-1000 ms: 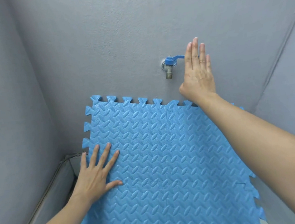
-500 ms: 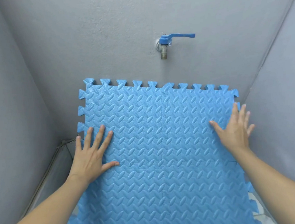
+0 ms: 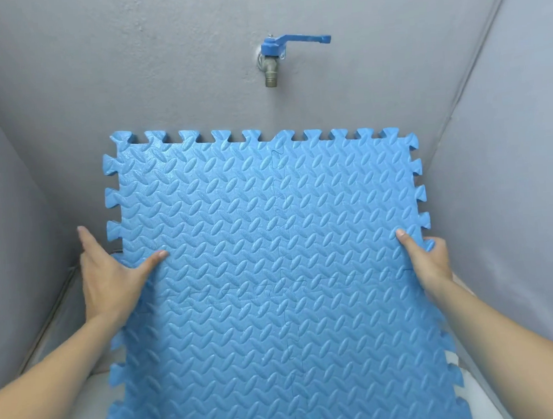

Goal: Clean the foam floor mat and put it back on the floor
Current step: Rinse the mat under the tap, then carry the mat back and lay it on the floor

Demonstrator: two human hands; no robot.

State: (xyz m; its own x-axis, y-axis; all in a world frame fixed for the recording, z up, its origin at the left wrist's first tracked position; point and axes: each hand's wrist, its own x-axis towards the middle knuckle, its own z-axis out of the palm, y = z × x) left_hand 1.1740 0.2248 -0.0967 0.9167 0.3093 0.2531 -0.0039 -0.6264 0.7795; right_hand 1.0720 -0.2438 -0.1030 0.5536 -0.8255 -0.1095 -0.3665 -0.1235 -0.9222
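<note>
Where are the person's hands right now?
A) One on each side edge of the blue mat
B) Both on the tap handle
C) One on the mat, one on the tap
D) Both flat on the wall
A: the left hand and right hand each grip a side edge of the blue mat, below the tap.

Body in view: two forearms plus left hand [image 3: 110,282] and right hand [image 3: 429,258], nothing else of the person shows. Both arms bare from frame edge to wrist, no sleeves, no gloves. No watch, rings, bands or other markings visible on either hand or wrist; nails short and unpainted where thumbs show.
</note>
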